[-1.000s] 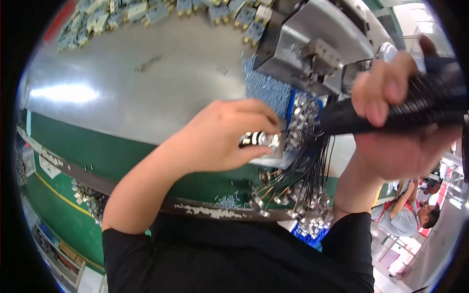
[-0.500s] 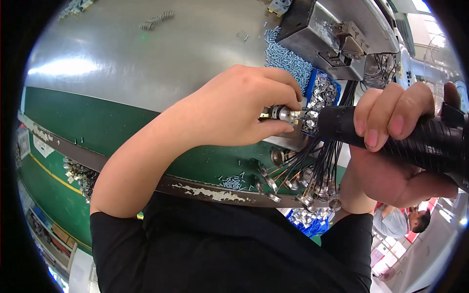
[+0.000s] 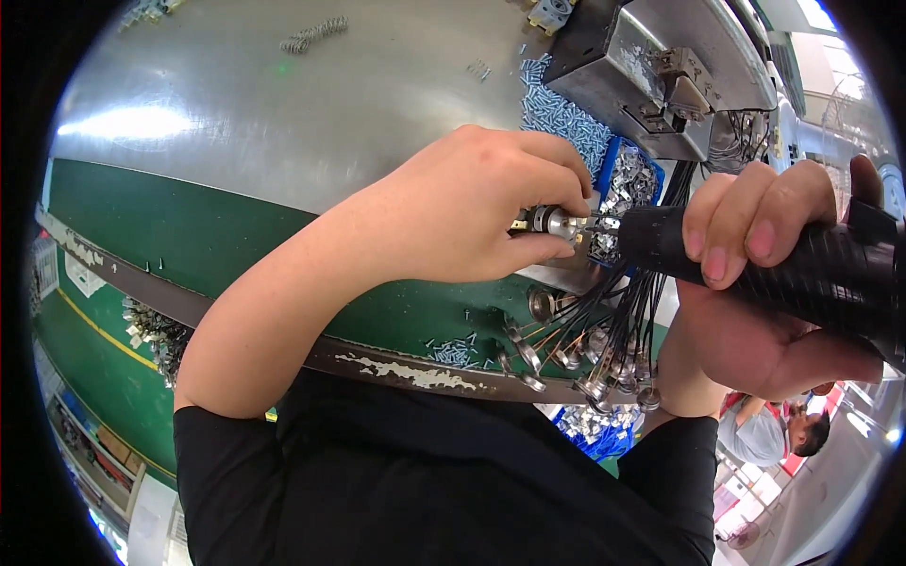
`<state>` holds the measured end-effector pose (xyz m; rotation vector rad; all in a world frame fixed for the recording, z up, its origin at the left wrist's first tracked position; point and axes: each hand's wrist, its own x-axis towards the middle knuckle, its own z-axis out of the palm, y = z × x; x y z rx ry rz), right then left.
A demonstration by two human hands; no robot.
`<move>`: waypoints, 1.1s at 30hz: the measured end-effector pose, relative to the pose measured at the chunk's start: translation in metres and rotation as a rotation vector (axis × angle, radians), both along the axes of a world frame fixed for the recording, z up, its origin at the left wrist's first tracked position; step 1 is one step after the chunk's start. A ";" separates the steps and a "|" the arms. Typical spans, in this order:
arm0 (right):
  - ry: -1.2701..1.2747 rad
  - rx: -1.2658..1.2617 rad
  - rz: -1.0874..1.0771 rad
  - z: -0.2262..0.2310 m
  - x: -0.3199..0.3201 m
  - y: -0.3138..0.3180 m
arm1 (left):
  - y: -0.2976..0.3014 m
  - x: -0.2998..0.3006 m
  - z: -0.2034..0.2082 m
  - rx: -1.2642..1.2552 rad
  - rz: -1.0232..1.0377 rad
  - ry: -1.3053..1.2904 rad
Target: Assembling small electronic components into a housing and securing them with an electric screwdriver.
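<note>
My left hand (image 3: 495, 203) pinches a small round metal part (image 3: 561, 224), silvery with a dark band and brassy tabs, between thumb and fingers. The fingers hide some of it. My right hand (image 3: 769, 259) is wrapped round a black power screwdriver (image 3: 661, 238) held level, its nose facing left. A thin bit (image 3: 602, 224) reaches from the nose to the right end of the metal part; whether it touches, I cannot tell. Just beyond my left fingertips sits a blue tray (image 3: 658, 179) of small metal clips.
Loose screws (image 3: 566, 115) are heaped beyond my left hand, beside a metal fixture (image 3: 628, 80). Black-wired round metal pieces (image 3: 595, 363) lie along the near bench edge, with a few screws (image 3: 455, 352). A spring (image 3: 314, 35) lies farther left. Another person (image 3: 769, 434) is in the right background.
The bench and its contents sit slightly farther right in the picture. Both hands keep their grips on the metal part and the screwdriver, and the bit shows a little more clearly.
</note>
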<state>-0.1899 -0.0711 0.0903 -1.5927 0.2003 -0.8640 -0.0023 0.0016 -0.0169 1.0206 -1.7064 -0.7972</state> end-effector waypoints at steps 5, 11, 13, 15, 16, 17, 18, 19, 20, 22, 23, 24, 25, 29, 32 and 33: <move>-0.004 -0.036 0.009 0.004 0.002 0.003 | 0.004 0.000 0.004 0.053 -0.001 0.003; 0.007 -0.085 0.004 0.010 0.000 0.000 | 0.001 -0.002 0.004 0.057 -0.007 -0.013; 0.010 -0.089 0.008 0.011 0.002 -0.001 | 0.002 -0.001 0.005 0.066 -0.002 -0.011; 0.009 -0.095 0.035 0.010 0.002 -0.003 | 0.002 -0.001 0.006 0.074 0.002 -0.008; 0.009 -0.099 0.048 0.010 0.002 -0.005 | 0.002 -0.001 0.006 0.091 -0.003 -0.002; 0.009 -0.103 0.061 0.010 0.002 -0.007 | 0.002 -0.001 0.006 0.108 -0.008 0.005; 0.011 -0.106 0.073 0.009 0.001 -0.008 | 0.002 -0.002 0.007 0.108 -0.008 0.008; 0.014 -0.109 0.084 0.009 0.000 -0.009 | 0.001 -0.002 0.008 0.114 -0.013 0.010; 0.016 -0.113 0.095 0.009 0.000 -0.010 | 0.000 -0.003 0.008 0.119 -0.018 0.012; 0.003 -0.109 0.131 0.004 0.002 -0.011 | 0.004 0.001 0.007 0.116 -0.001 0.000; -0.004 -0.107 0.149 0.002 0.004 -0.011 | 0.007 0.002 0.006 0.106 0.010 -0.008; 0.002 -0.116 0.154 0.004 0.002 -0.013 | 0.005 0.000 0.006 0.101 0.003 -0.003; 0.007 -0.125 0.160 0.006 0.001 -0.014 | 0.004 -0.001 0.006 0.088 0.002 0.002; 0.010 -0.146 0.196 0.006 -0.001 -0.017 | 0.000 -0.003 0.006 0.057 -0.002 -0.011; -0.015 -0.154 0.238 0.001 0.003 -0.020 | 0.005 0.003 0.004 0.080 0.002 0.003; -0.017 -0.162 0.247 0.001 0.004 -0.020 | 0.005 0.004 0.004 0.076 0.000 0.000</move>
